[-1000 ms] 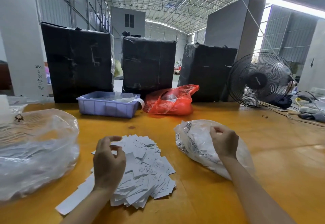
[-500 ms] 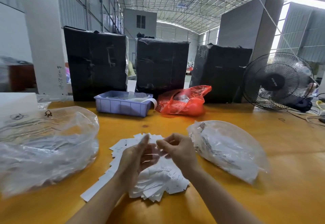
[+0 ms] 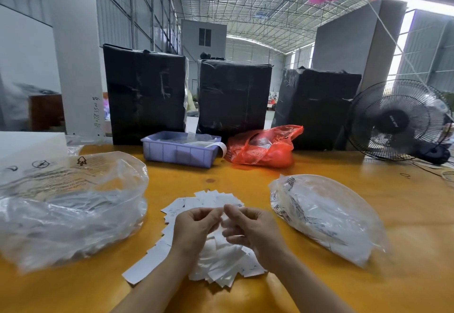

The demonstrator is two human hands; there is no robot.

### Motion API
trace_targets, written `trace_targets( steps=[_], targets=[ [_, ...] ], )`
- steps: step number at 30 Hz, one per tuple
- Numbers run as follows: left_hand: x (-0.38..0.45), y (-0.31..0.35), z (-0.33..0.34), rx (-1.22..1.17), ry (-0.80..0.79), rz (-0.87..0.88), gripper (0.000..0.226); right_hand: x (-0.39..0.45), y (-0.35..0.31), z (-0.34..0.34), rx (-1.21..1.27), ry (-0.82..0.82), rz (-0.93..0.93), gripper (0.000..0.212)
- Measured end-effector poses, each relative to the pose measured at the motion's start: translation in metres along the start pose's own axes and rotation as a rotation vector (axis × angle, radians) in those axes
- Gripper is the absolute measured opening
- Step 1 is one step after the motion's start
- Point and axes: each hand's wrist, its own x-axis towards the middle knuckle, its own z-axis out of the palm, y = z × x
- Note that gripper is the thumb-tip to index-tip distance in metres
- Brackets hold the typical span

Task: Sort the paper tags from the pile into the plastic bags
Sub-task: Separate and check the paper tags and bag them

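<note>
Three black-wrapped boxes (image 3: 233, 96) stood far beyond the hands on the yellow table (image 3: 405, 214), a fan (image 3: 399, 121) to their right. One big clear bag (image 3: 71, 209) lay well left of the hands, a smaller clear bag (image 3: 326, 216) near on the right. Further out sat a purple tray (image 3: 179, 150) and a red bag (image 3: 265, 146). Directly beneath the hands spread the pile of paper tags (image 3: 216, 263). Left hand (image 3: 194, 229) and right hand (image 3: 253, 229) met fingertip to fingertip, fingers curled; whether they pinched a tag I could not tell.
</note>
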Motion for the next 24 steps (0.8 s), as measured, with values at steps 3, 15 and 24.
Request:
trace_targets(
  steps=[3,15,24],
  targets=[
    [0.001,0.000,-0.001,-0.040,0.030,0.015,0.011,0.001,0.002,-0.002,-0.014,-0.057,0.009,0.030],
    [0.003,0.002,-0.004,0.009,-0.225,-0.031,0.074,0.003,-0.001,-0.007,-0.512,0.004,-0.281,0.028],
    [0.004,0.002,-0.007,0.212,0.236,0.288,0.010,0.012,0.006,-0.032,-0.865,0.266,-0.436,0.018]
  ],
)
